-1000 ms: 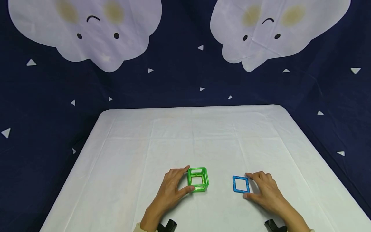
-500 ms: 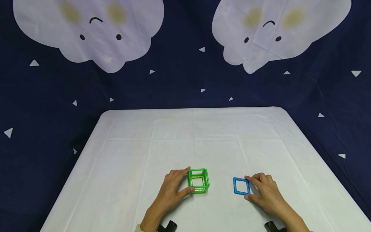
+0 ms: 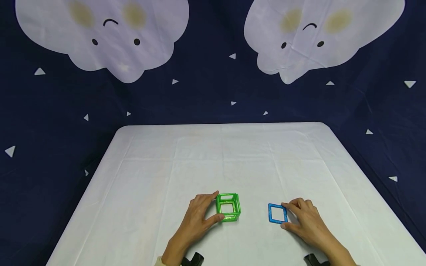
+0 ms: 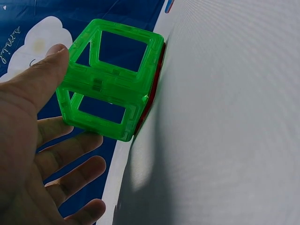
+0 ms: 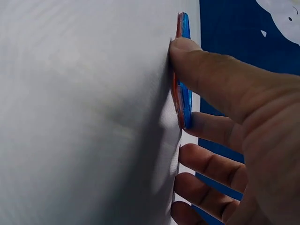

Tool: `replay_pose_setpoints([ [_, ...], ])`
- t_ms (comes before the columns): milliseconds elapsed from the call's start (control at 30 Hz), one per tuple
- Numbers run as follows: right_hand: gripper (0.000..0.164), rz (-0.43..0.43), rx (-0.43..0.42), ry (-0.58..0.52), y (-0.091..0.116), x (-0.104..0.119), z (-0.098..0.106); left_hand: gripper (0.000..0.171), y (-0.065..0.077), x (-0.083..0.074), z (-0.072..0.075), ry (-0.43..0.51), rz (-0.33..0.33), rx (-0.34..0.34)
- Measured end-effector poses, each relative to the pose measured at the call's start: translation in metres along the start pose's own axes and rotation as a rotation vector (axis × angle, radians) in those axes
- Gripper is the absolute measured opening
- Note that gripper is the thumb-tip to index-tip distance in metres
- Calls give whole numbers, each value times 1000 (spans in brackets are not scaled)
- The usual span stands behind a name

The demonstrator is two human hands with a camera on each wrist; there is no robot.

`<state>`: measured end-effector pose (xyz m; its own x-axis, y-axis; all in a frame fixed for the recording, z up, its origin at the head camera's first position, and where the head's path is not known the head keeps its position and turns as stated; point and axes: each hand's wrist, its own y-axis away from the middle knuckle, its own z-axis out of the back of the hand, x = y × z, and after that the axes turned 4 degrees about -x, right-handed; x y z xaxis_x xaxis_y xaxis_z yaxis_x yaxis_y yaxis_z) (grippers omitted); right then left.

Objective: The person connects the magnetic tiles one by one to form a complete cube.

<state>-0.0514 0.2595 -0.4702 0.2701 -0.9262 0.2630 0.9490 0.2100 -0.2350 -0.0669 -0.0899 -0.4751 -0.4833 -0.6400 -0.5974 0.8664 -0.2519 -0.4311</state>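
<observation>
On the white table, my left hand [image 3: 196, 212] grips an open-framed cube of green magnetic tiles [image 3: 227, 214] by its left side, thumb at the near corner and index finger at the far one. In the left wrist view, the translucent green cube [image 4: 96, 84] has a thin red layer [image 4: 152, 96] along its base, against the cloth. Further right, my right hand [image 3: 306, 218] pinches a square blue magnetic tile [image 3: 270, 213] at its right edge between thumb and index finger. The right wrist view has the blue tile [image 5: 186, 101] edge-on, low over the cloth, with an orange-red layer [image 5: 176, 96] beneath.
A creased white cloth [image 3: 213, 147] covers the table. Behind it hangs a dark blue curtain [image 3: 206, 99] with cloud prints. Black camera mounts [image 3: 192, 259] [image 3: 314, 259] sit at both wrists. A stretch of cloth separates the cube from the tile.
My right thumb and index finger have drawn slightly closer together on the blue tile. The left hand and green cube have stayed in place; the head view has shifted a little.
</observation>
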Motion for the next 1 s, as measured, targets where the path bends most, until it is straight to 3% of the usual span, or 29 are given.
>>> replay_pose_setpoints([
  [600,59,124,-188,-55,-12,5,8,68,-1,0,1,-8,9,23],
  [1000,58,162,-185,-136,-30,18,19,69,-1,-1,2,18,44,30],
])
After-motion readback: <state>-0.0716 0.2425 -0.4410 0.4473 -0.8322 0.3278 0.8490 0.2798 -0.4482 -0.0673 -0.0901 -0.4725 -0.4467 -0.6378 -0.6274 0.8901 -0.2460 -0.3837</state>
